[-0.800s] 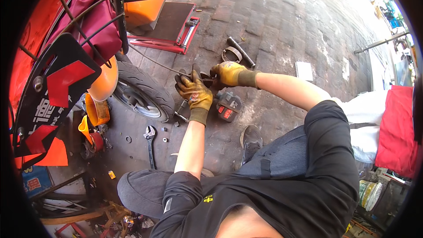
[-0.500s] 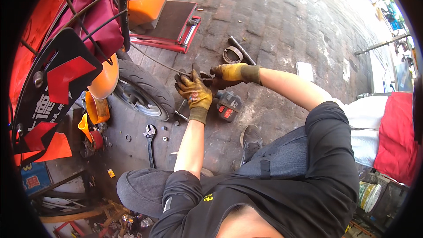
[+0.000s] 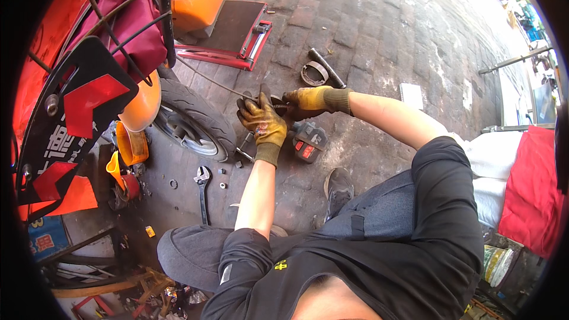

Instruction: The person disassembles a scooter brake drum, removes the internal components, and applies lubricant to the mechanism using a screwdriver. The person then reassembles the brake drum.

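My left hand (image 3: 262, 124), in a stained yellow-and-black glove, grips a dark part (image 3: 277, 105) with a coiled spring, at the end of a thin cable (image 3: 210, 77). My right hand (image 3: 308, 98), gloved alike, closes on the same part from the right; its fingertips are partly hidden. Beneath my hands lies a dark cordless tool with a red-marked battery (image 3: 309, 142), partly covered. A metal T-handled tool (image 3: 244, 153) lies beside it, near a scooter wheel (image 3: 201, 133). Above my hands are a metal ring (image 3: 314, 71) and a steel tube (image 3: 332, 74) on the brick paving.
An adjustable wrench (image 3: 203, 195) and small nuts (image 3: 222, 185) lie left of my forearm. A red-framed platform (image 3: 225, 35), orange scooter body (image 3: 195, 9) and black rack (image 3: 95, 101) stand upper left. Yellow funnels (image 3: 115, 175) sit left. A white pad (image 3: 410, 95) and red cloth (image 3: 527, 189) are right.
My right wrist has risen slightly and its angle on the held part has changed. My left hand stays in nearly the same place, with the grip kept.
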Demonstrator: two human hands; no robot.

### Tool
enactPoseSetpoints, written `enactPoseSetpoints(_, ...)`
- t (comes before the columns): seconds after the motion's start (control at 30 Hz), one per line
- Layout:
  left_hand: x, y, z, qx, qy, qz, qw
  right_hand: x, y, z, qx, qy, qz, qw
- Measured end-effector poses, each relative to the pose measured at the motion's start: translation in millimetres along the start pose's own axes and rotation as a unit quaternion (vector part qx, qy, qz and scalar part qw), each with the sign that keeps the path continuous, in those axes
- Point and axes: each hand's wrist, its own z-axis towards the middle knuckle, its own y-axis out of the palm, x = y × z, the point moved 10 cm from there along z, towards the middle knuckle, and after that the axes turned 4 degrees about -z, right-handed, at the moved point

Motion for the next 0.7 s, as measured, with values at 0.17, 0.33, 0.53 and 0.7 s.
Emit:
enactPoseSetpoints(0.17, -2, 8, 1, -0.019, 0.003, -0.003, 1.0, -6, -13, -7, 0.09, 0.001, -0.107, 0.99)
enactPoseSetpoints(0.33, 4, -4, -1, -0.021, -0.003, 0.005, 1.0, -20, -11, -9, 0.142, -0.007, -0.218, 0.966)
enactPoseSetpoints(0.53, 1, -3, -1, -0.037, -0.021, 0.017, 0.999, 0, -10, -8, 0.024, 0.019, -0.041, 0.999)
enactPoseSetpoints(0.7, 6, -4, -1, -0.002, 0.017, 0.032, 0.999, -29, -27, -20, 0.151, -0.038, -0.18, 0.971)
